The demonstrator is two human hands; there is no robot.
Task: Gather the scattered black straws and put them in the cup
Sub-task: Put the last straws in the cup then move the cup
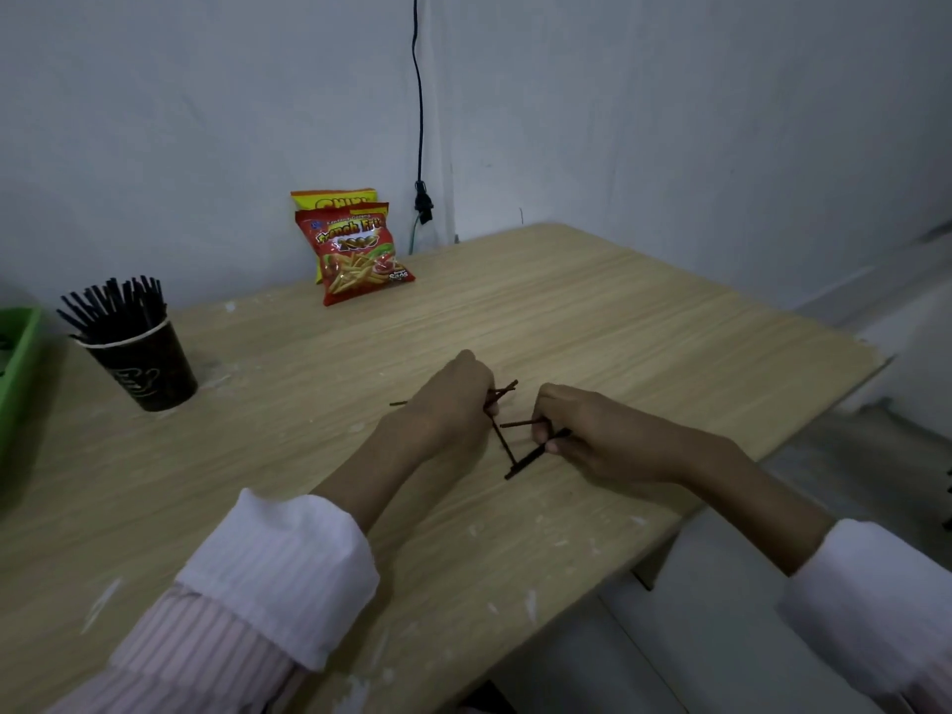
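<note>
Both hands low over table [618, 311] — left hand [453, 399] curled round straws [502, 391], right hand [582, 430] pinching straw [530, 458]. Cup [147, 365] far left — bristling with straws.

Both your forearms reach in from the near side and converge toward the middle, bare from the wrists back to turned-up striped cuffs [288, 564]; your left hand [453, 399] lies knuckles up, fingers curled under, gripping the bundled straws [504, 392], whose ends poke out on its right side; your right hand [582, 430] sits just to the right, back upward, thumb and fingertips pinching the long straw [528, 460]; your hands are close together, not touching.
</note>
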